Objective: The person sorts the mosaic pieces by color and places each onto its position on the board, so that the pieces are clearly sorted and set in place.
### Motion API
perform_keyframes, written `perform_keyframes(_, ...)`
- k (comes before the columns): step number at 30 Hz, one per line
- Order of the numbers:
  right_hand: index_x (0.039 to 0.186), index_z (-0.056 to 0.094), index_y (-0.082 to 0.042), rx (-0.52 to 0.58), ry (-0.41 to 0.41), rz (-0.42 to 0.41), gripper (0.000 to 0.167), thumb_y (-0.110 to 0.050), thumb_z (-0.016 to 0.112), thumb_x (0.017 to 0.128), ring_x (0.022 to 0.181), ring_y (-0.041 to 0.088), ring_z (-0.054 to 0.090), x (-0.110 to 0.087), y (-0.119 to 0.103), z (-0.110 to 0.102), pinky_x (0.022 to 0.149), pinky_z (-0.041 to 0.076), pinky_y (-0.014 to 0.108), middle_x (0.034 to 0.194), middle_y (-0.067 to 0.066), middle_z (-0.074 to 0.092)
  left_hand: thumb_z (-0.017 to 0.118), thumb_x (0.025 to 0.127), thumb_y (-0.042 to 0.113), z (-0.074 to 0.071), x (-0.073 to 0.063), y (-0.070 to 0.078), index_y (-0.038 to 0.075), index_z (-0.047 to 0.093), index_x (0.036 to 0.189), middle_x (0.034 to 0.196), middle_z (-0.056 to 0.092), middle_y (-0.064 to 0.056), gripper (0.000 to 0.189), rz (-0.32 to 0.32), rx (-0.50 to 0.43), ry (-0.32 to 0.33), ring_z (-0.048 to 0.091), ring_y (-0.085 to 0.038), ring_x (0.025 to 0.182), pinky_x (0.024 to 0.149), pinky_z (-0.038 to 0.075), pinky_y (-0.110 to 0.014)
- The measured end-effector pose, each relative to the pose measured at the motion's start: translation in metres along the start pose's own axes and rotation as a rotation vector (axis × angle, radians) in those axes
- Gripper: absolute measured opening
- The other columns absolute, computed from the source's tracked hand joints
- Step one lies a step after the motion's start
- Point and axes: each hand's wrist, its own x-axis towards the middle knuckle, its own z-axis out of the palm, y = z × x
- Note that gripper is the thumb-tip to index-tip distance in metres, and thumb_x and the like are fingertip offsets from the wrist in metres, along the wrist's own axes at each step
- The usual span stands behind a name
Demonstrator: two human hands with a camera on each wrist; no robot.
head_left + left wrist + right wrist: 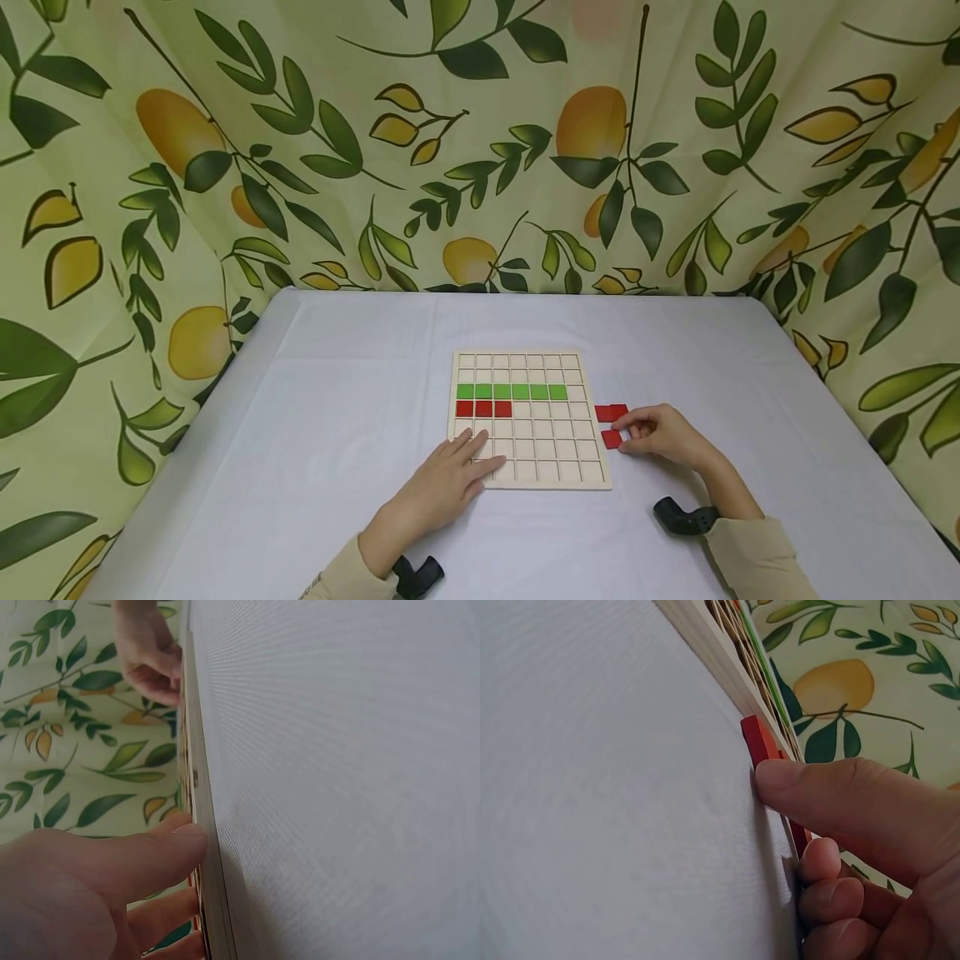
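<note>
A wooden grid board (555, 450) lies on the table with one row of several green tiles (512, 392) and, just below it, a row of three red tiles (483, 409). On the board's lower left part rests my left hand (435, 492), its fingers spread and its thumb near the front edge (214, 900). Right of the board, my right hand (667, 435) pinches a loose red tile (611, 440) between thumb and index finger. The thumb covers part of this tile (759, 740) in the right wrist view. Beyond it lie more red tiles (604, 413), close to the fingertips.
A white cloth (337, 400) covers the table. Behind and at the sides hangs a curtain (480, 167) with a fruit and leaf print. Black wrist devices (684, 517) sit at both sleeves.
</note>
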Motion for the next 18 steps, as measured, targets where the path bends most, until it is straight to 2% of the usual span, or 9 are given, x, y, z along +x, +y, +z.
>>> perform_keyframes(18,0.1,0.07,0.004,-0.001,0.004,-0.001,0.03,-0.012,0.08,0.076,0.063,0.004,0.044,0.0017,0.0023,-0.0034,0.053,0.037,0.016,0.07,0.001,0.05,0.052,0.098,0.022,0.0002,-0.0002,0.0004,0.028,0.053,0.138,0.155,0.04,-0.011,0.041,-0.002,0.013,0.001,0.036,-0.034,0.145,0.113,0.037,-0.054)
